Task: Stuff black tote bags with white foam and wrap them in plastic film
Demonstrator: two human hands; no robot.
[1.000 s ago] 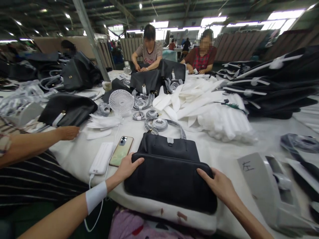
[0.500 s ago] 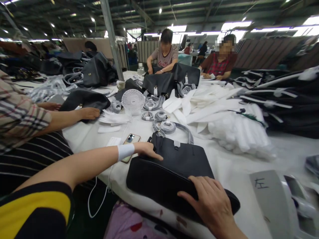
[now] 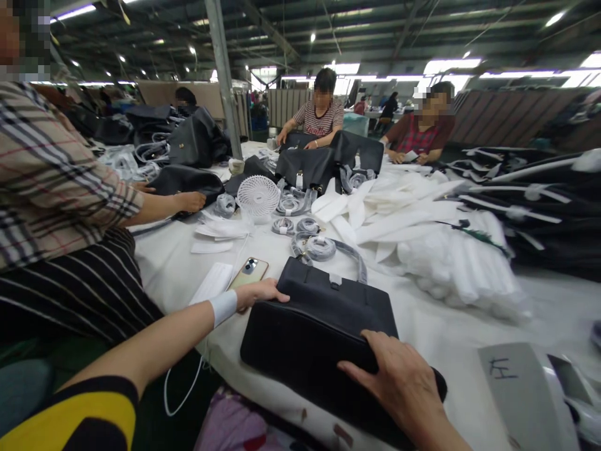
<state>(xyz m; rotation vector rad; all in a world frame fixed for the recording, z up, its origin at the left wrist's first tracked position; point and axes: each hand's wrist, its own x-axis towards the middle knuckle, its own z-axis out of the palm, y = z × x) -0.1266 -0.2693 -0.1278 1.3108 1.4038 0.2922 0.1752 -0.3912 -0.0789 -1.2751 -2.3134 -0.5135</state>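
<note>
"Bag (image 3: 305, 354) first: where is it, and who has it?"

"On the white table (image 3: 436, 313), near its front edge. The left hand (image 3: 257, 294) has its thumb on the near left corner. The right hand (image 3: 404, 376) is spread wide, thumb well away from the fingers, flat on the right side."

"How should they hold it?"

"Softly, I think, with both sides even, so the skin gets no dents."

"And around it?"

"A phone (image 3: 256, 268) by the left hand, rolled straps (image 3: 321, 248) behind, then a fan (image 3: 258, 195)."

"What can't you see?"

"The left fingertips, so I can't tell how tight that hand is. The bag's underside is hidden, and the right arm is cut off."
</note>
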